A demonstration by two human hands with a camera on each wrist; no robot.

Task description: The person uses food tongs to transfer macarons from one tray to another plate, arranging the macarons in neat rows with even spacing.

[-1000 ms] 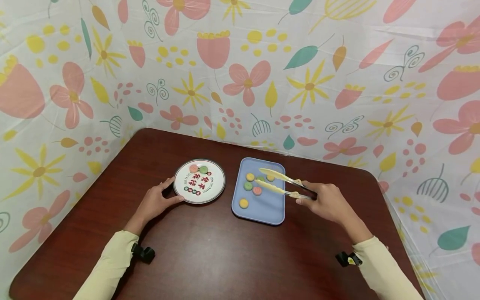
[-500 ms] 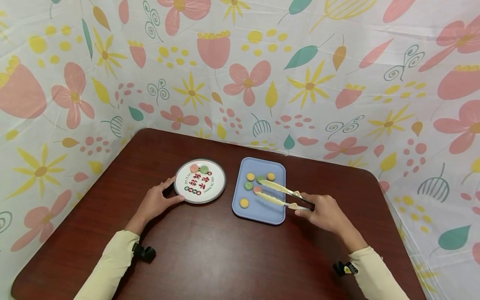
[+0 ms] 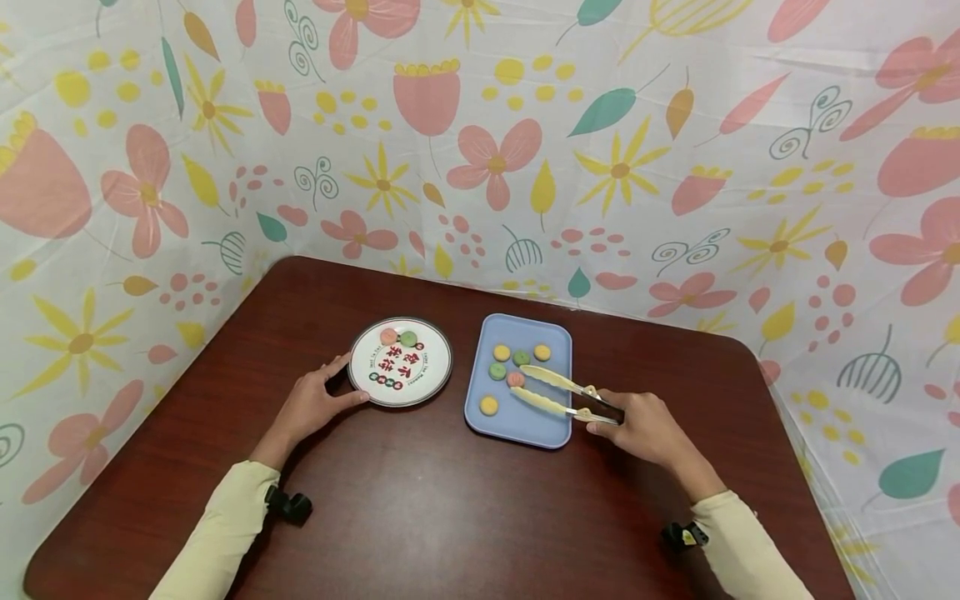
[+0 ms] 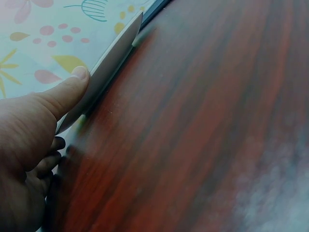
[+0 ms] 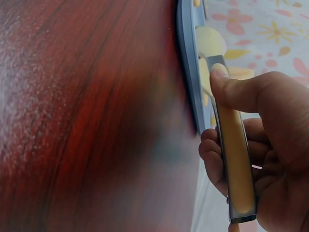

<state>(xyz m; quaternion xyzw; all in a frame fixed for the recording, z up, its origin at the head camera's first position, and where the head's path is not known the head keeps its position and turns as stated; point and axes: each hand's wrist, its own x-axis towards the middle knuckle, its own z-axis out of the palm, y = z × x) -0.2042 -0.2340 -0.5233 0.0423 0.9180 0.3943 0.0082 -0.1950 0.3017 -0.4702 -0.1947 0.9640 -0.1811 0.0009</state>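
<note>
My left hand (image 3: 311, 407) grips the left rim of a round white plate (image 3: 433, 367) with red lettering. In the left wrist view, the thumb lies on the rim, with fingers curled below. On the plate sit a pink macaron (image 3: 388, 337) and a green macaron (image 3: 408, 339). My right hand (image 3: 647, 427) holds tongs (image 3: 551, 404) with pale yellow tips, spread apart over the blue tray (image 3: 517, 427). A pink macaron (image 3: 515, 379) lies by the mouth of the tongs, with none clearly pinched. Beside it are two green macarons (image 3: 497, 371) and several yellow ones (image 3: 489, 406).
The plate and tray stand side by side on a dark red-brown wooden table (image 3: 420, 517), with a narrow strip of wood between them. A floral-printed cloth (image 3: 480, 167) hangs behind the table and along its sides. Black wrist cameras (image 3: 288, 505) sit at both sleeves.
My right hand has brought the tongs toward the near side of the tray, so their tips now lie about the pink macaron. My left hand and the plate stay in place.
</note>
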